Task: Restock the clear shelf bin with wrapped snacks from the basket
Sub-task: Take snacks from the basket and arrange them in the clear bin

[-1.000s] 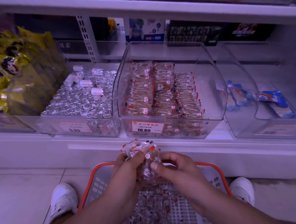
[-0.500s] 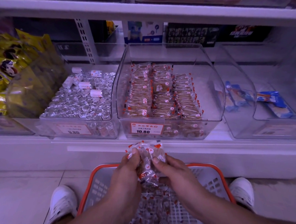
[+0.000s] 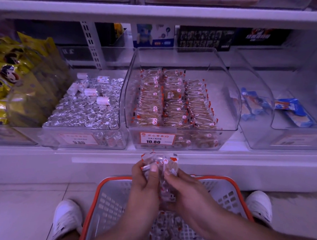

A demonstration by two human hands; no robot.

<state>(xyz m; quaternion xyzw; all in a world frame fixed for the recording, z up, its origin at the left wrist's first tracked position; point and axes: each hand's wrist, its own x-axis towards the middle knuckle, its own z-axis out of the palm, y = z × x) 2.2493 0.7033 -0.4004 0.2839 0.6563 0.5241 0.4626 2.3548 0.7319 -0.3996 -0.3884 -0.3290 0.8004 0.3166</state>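
Below shelf (image 3: 243, 166), both hands (image 3: 147, 181) round snacks (image 3: 162, 164)

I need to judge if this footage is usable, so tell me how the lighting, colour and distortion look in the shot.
Head view: dim, with a purple-blue cast over everything; wide-angle bend curves the upper shelf edge and the clear shelf bin; glare on the foil-wrapped sweets; the bin's price label reads sharply, while the wrapped snacks gripped by the left hand and right hand look slightly soft.
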